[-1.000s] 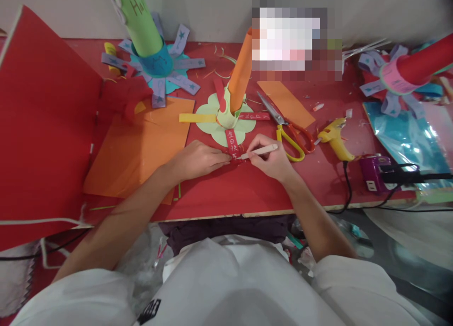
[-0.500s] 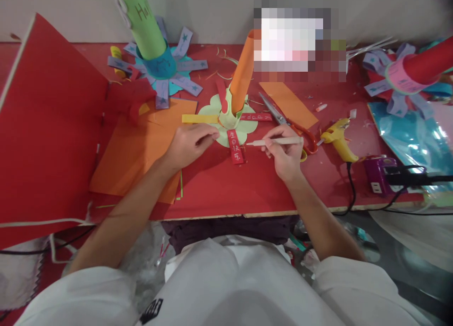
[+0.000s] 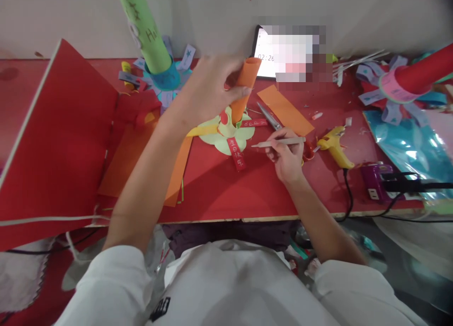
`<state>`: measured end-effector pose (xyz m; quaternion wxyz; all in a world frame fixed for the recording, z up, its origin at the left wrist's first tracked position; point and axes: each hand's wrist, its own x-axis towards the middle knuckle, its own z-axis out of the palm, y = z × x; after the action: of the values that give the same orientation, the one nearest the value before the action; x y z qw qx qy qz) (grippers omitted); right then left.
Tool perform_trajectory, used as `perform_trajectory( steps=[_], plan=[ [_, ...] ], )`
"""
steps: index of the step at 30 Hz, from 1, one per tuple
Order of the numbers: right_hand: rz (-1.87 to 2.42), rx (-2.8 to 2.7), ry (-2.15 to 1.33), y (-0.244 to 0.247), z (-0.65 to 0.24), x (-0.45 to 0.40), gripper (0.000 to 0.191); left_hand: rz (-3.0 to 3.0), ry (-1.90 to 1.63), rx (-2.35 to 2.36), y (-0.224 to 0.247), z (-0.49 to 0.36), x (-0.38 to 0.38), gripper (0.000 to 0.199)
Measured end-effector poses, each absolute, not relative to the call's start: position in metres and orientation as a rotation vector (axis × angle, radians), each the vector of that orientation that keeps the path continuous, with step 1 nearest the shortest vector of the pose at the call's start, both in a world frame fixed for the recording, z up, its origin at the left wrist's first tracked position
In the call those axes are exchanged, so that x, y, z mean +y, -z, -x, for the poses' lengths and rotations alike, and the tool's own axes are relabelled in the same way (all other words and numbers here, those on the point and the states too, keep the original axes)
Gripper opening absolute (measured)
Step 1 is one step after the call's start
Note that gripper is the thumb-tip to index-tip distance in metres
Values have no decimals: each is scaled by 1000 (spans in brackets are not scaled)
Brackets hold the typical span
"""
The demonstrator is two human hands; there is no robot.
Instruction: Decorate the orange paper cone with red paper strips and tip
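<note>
My left hand (image 3: 215, 87) is closed around an orange paper tube (image 3: 250, 73), its thumb across the front and its other fingers mostly hidden behind. The tube stands on a pale green paper flower base (image 3: 221, 146). Paper strips spread from this base: a yellow one (image 3: 201, 130) on the left, a red one with white Chinese writing (image 3: 236, 154) in front, and a red lettered one (image 3: 254, 123) on the right. Between the fingers of my right hand (image 3: 288, 161) is a pale pen (image 3: 279, 142), its tip pointing left, apart from the paper.
Scissors (image 3: 271, 117) lie beside my right hand, near an orange paper strip (image 3: 285, 110). To the right are a yellow glue gun (image 3: 335, 144) and a purple power socket (image 3: 377, 179). A green paper tube (image 3: 150, 40) and a lit screen (image 3: 265, 66) stand behind.
My left hand has moved up and away from beside the flower base and now grips the orange tube. My right hand still holds the pen in about the same place.
</note>
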<state>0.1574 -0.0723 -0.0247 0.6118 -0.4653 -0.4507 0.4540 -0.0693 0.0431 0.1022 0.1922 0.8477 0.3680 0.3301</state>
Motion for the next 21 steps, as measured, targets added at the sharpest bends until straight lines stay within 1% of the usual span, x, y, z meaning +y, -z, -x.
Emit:
perform_trajectory(
  steps=[2,5,9,11,12,13,14,16,19,21],
  plan=[
    [1091,-1018,-1080,21,-158,-73,26,-2473,-905,1050,-112,69,44,20],
    [1090,-1012,-1079,16,-159,-74,25,-2482,-1013,1113,-122,66,37,26],
    [1066,-1027,-1028,13,-160,-75,22,-2460,-1050,1573,-123,51,19,34],
    [1076,-1036,-1012,12,-160,-75,21,-2436,-1090,1673,-116,48,18,38],
    [1089,-1040,-1009,12,-161,-76,20,-2433,-1149,1649,-111,49,21,41],
    [1100,-1043,-1008,11,-161,-76,20,-2461,-1095,1532,-106,53,25,42],
    [1109,-1047,-1010,11,-162,-76,21,-2456,-1100,1370,-101,57,31,47],
    [1115,-1058,-1012,11,-162,-76,22,-2376,-991,1051,-94,69,42,49],
    [1116,-1063,-1013,10,-163,-77,23,-2232,-825,822,-95,86,47,37],
    [1114,-1060,-1023,10,-163,-77,23,-2220,-713,792,-98,91,43,32]
  ],
)
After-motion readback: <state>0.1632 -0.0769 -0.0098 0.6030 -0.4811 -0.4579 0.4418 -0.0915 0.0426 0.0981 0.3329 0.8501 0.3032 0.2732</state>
